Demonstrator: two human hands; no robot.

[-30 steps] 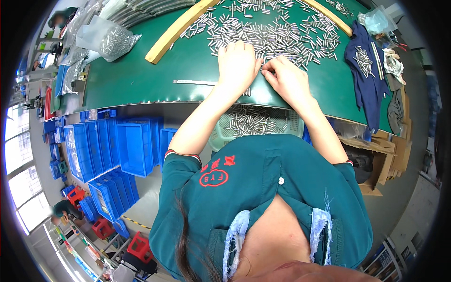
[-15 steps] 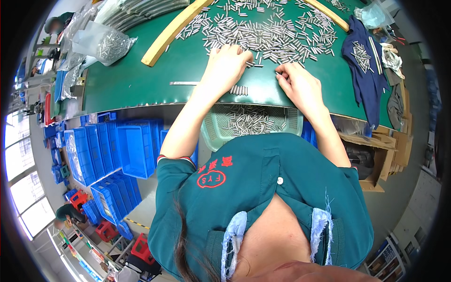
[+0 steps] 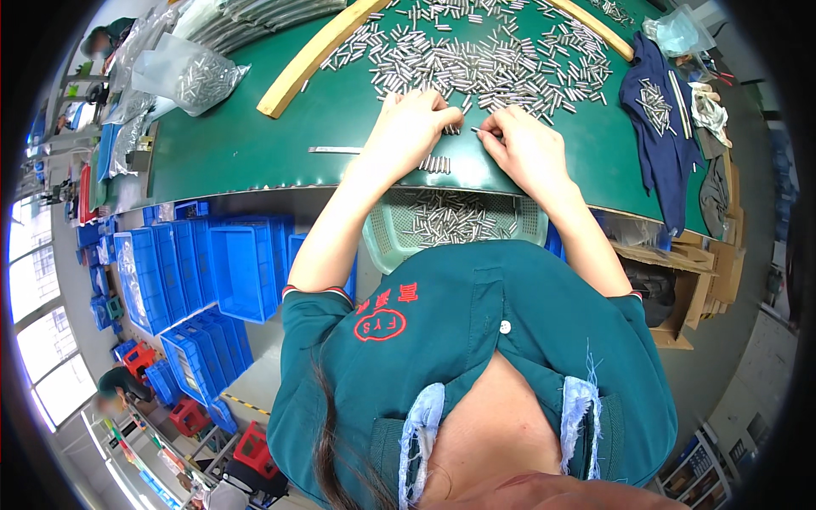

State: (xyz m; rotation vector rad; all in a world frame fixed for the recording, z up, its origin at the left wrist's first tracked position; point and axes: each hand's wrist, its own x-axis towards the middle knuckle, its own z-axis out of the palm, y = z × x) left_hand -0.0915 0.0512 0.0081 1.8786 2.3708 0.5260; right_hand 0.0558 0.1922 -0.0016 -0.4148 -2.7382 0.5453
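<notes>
Many small shiny metal pins point(image 3: 493, 64) lie spread in a heap on the green tabletop point(image 3: 238, 153). At the near side of the heap, my left hand point(image 3: 414, 123) is curled, its fingertips at a few pins; they partly hide what it grips. My right hand point(image 3: 523, 144) pinches a single metal pin point(image 3: 478, 130) between thumb and forefinger, just right of the left fingers. A short row of pins point(image 3: 435, 164) lined up side by side lies near the table's front edge. Under that edge, a pale green basket point(image 3: 382, 229) holds more loose pins.
A flat metal strip point(image 3: 334, 150) lies left of my left wrist. Wooden bars point(image 3: 314, 64) flank the heap. A bag of pins point(image 3: 204, 81) sits at left, dark blue cloth point(image 3: 646, 144) with pins at right. Blue crates point(image 3: 242, 263) stand below left.
My right hand has moved left, toward my left hand, carrying a pin. The left hand has shifted slightly nearer to me, and several pins now show beneath its fingers.
</notes>
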